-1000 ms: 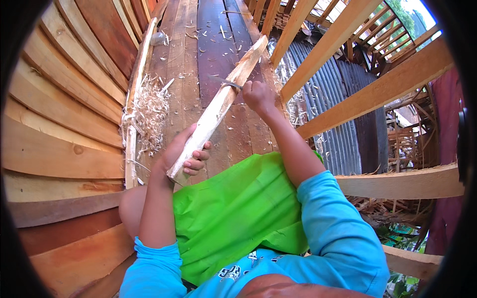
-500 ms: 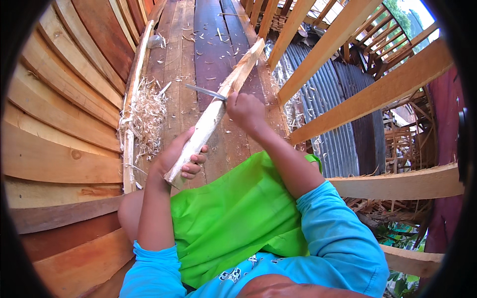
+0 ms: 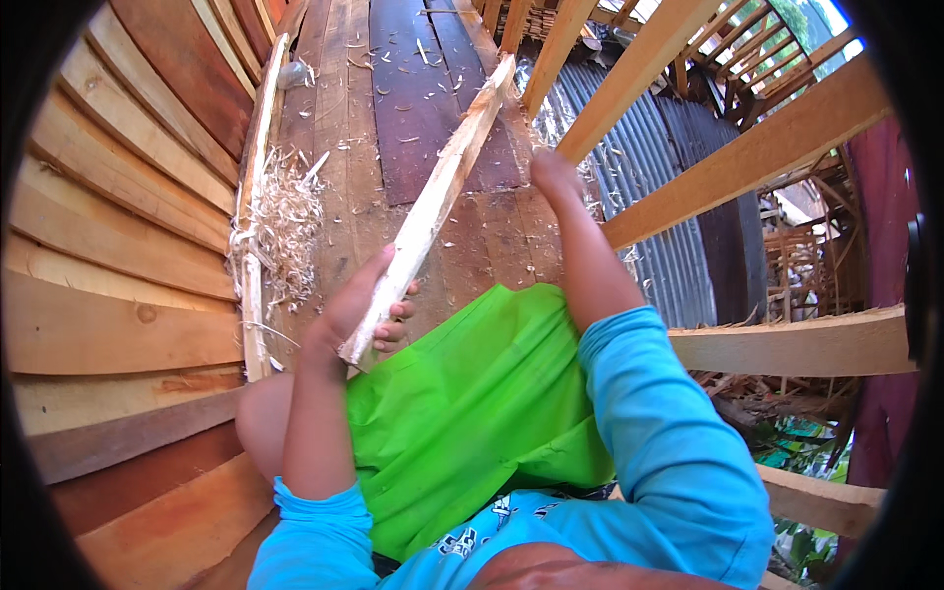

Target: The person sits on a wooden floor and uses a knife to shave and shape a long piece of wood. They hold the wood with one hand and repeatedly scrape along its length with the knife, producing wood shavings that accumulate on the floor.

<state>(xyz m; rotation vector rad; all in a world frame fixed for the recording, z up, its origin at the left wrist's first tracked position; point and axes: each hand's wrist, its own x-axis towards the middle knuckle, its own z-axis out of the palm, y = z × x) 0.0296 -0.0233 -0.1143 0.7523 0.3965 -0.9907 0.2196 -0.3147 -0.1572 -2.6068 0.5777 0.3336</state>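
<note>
My left hand (image 3: 342, 307) grips the near end of a long pale piece of wood (image 3: 430, 214), its fingers wrapped round from below. The wood slants away to the right, its bark mostly stripped and its far end close to the base of the slatted railing. My right hand (image 3: 557, 175) is off the wood, to its right beside a railing slat. Its fingers look closed, but what they hold is hidden; no knife blade shows now. A green cloth (image 3: 472, 393) covers my lap below the wood.
A heap of curled shavings (image 3: 285, 226) lies along a wooden strip at the left plank wall (image 3: 118, 265). Loose shavings dot the plank floor (image 3: 339, 128). Slanted slats (image 3: 747, 177) stand on the right, with corrugated metal sheets (image 3: 639, 167) beyond. A small clear object (image 3: 293, 75) sits far left.
My right hand, which held a knife against the wood, has swung away to the right and the blade has gone from sight. My left hand still holds the wood, tilted slightly differently.
</note>
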